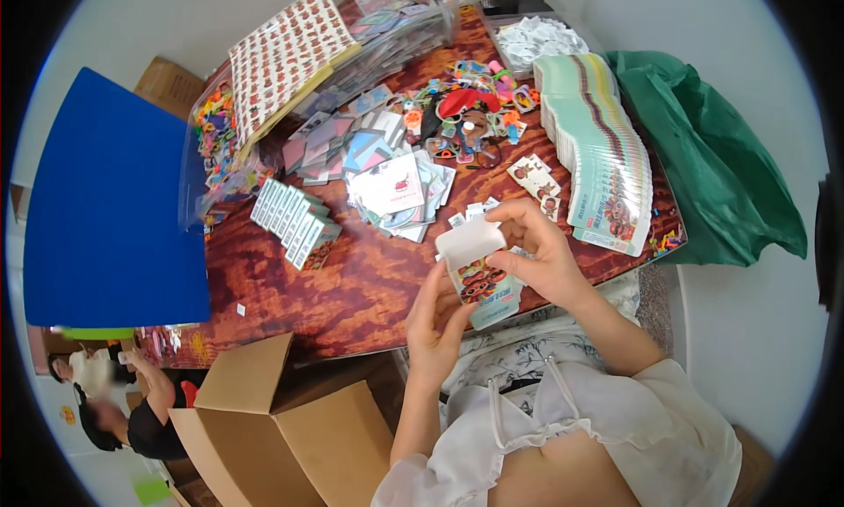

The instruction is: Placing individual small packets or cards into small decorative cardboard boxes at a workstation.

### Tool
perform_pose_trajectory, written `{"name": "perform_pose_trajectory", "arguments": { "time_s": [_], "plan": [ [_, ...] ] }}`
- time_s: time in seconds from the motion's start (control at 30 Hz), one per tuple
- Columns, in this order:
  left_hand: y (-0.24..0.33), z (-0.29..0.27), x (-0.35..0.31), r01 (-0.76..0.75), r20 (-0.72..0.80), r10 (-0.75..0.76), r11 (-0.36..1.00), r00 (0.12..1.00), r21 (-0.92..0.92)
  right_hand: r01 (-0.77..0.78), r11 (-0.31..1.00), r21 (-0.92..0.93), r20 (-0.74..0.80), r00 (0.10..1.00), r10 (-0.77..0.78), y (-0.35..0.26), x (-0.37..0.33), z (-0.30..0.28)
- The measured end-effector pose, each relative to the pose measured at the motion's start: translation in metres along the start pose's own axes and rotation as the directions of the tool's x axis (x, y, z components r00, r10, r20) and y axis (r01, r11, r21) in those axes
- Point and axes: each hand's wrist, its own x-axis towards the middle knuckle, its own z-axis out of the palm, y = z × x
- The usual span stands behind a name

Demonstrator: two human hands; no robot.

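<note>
Between my hands, over the near edge of the table, is a small printed paper carton [482,281] with its white inside showing through the raised open end. My left hand [431,327] grips its left side, fingers behind and thumb in front. At the upper right rim, my right hand [543,254] pinches the carton wall between thumb and fingers. Below it a pale green printed carton panel [499,307] shows; whether it belongs to the same carton I cannot tell. Small white packets [473,212] lie just behind the carton, partly hidden by it.
Flat cartons [607,160] are stacked at right beside a green bag [703,155]. Several closed small boxes [294,226] stand left of loose cards [396,183]. Colourful trinkets [475,124] and sticker sheets [290,63] lie farther back. A cardboard box [264,428] stands lower left; people sit beyond.
</note>
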Motion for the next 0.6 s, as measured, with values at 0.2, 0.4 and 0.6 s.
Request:
{"name": "perform_pose_trajectory", "arguments": {
  "time_s": [0.2, 0.4, 0.6],
  "plan": [
    [0.002, 0.000, -0.004, 0.021, -0.056, -0.026, 0.997, 0.998, -0.078, 0.021, 0.994, -0.106, 0.049, 0.999, -0.016, -0.003, -0.005, 0.001],
    [-0.010, -0.009, -0.006, 0.089, 0.073, -0.088, 0.996, 0.993, -0.020, -0.015, 0.956, -0.292, 0.111, 0.993, 0.049, 0.013, -0.018, -0.010],
    [-0.001, -0.009, -0.006, 0.043, 0.000, -0.043, 0.999, 0.999, -0.025, 0.090, 0.978, -0.190, -0.104, 0.988, -0.111, 0.007, -0.020, 0.012]
  ]
}}
